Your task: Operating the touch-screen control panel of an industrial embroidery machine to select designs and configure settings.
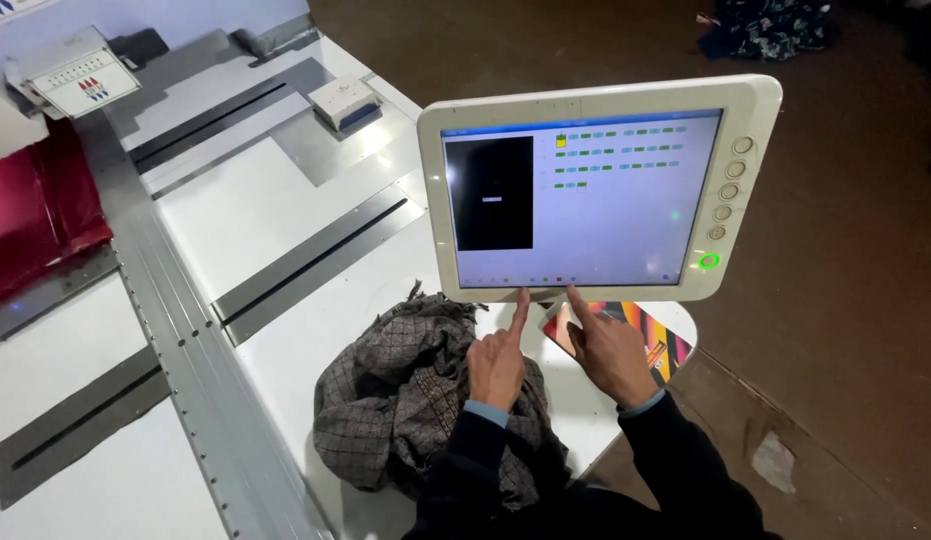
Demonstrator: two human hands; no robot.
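Head view: left hand [498,362] and right hand [612,352], empty, forefingers extended, press the screen [596,195] bottom edge, at the table [276,210] corner.

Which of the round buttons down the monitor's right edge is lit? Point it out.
The lowest button, at the bottom right corner of the monitor's white frame. It glows with a green ring; the five buttons above it are plain, pale and unlit.
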